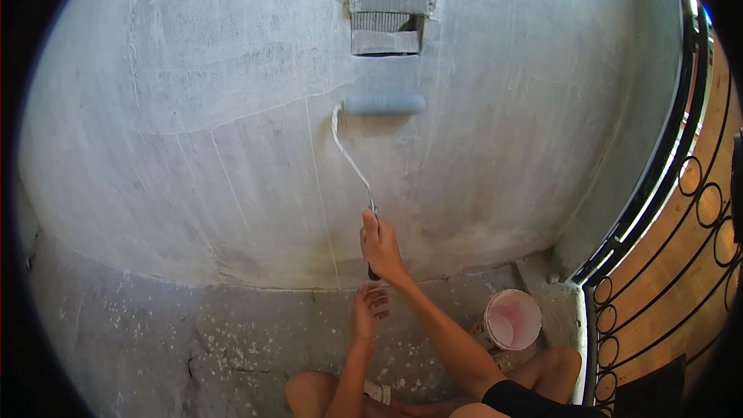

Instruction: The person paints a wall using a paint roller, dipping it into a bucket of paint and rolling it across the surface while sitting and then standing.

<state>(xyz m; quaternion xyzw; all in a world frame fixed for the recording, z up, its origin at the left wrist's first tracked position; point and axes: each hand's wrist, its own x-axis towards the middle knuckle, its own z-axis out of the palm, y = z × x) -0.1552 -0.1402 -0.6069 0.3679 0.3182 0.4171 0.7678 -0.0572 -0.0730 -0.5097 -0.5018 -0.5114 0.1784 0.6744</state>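
My right hand [381,246] grips the handle of a paint roller [384,104]. Its bent metal arm runs up and left to the roller sleeve, which lies flat against the grey plastered wall [193,108] just below a taped recess [387,8]. My left hand [367,311] hangs lower, close below the right hand, with the fingers loosely curled and nothing visible in them. My bare knees show at the bottom of the view.
A white bucket [511,319] with pinkish inside stands on the speckled concrete floor [193,340] to my right, near the wall corner. A black metal railing [665,209] with ring ornaments curves along the right side. A crack runs across the floor at lower left.
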